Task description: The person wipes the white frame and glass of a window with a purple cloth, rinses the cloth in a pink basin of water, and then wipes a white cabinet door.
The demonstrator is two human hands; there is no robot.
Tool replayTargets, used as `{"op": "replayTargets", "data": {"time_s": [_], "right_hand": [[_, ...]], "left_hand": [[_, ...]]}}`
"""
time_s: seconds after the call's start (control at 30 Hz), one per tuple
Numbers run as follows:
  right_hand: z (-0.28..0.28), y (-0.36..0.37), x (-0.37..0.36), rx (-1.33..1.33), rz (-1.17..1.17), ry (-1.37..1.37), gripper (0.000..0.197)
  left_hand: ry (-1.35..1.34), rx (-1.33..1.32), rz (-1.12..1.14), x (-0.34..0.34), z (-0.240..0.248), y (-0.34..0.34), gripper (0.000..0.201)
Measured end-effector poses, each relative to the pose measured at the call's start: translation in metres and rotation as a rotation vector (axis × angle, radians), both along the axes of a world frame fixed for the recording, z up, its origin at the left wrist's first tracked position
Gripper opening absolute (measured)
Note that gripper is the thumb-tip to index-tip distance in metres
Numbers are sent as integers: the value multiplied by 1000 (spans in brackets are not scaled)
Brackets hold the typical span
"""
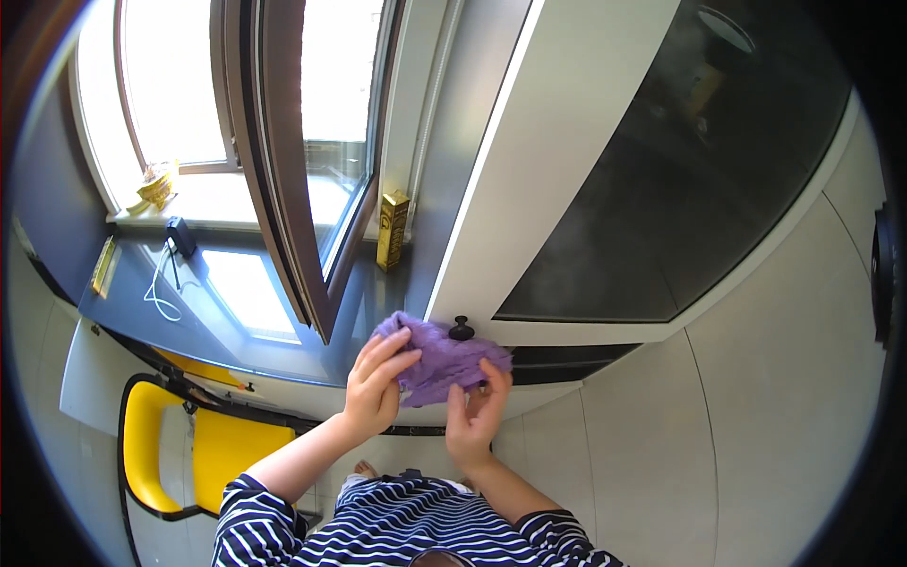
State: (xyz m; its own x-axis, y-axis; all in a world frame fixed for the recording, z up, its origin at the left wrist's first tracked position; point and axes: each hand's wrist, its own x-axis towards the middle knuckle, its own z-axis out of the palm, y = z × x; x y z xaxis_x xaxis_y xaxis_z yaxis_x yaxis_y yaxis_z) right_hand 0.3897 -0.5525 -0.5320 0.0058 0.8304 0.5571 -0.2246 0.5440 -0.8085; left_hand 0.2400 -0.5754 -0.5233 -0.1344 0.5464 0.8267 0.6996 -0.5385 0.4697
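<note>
A crumpled purple cloth (pixel 435 357) is stretched between my two hands, in front of the lower edge of a white cabinet door. My left hand (pixel 376 380) grips its left side, with the fingers bent over the top of it. At the lower right of the cloth, my right hand (pixel 479 416) pinches an edge between thumb and fingers. Just above the cloth a round black knob (pixel 461 328) sticks out from the white door frame (pixel 576 333). Whether the cloth touches the knob, I cannot tell.
A brown-framed window sash (pixel 283 180) stands open over the grey desk top (pixel 213 354). On the desk are a gold box (pixel 392 231), a black charger (pixel 179 236) and a white cable (pixel 156 291). A yellow chair (pixel 231 458) stands at lower left. Dark glass (pixel 661 208) fills the door.
</note>
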Motion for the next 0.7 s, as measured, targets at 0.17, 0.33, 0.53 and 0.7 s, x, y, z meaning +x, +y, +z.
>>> {"op": "replayTargets", "data": {"time_s": [0.17, 0.33, 0.53, 0.7], "right_hand": [[44, 16, -21, 134, -251, -283, 42], [60, 25, -36, 213, -523, -403, 28], [67, 18, -28, 153, -475, -391, 26], [63, -19, -2, 203, -460, -370, 24]], "left_hand": [[-283, 0, -253, -1, 44, 20, 57], [-471, -165, -481, -3, 50, 32, 60], [-604, -258, -590, -3, 44, 21, 59], [-661, -320, -681, 8, 56, -15, 57]]}}
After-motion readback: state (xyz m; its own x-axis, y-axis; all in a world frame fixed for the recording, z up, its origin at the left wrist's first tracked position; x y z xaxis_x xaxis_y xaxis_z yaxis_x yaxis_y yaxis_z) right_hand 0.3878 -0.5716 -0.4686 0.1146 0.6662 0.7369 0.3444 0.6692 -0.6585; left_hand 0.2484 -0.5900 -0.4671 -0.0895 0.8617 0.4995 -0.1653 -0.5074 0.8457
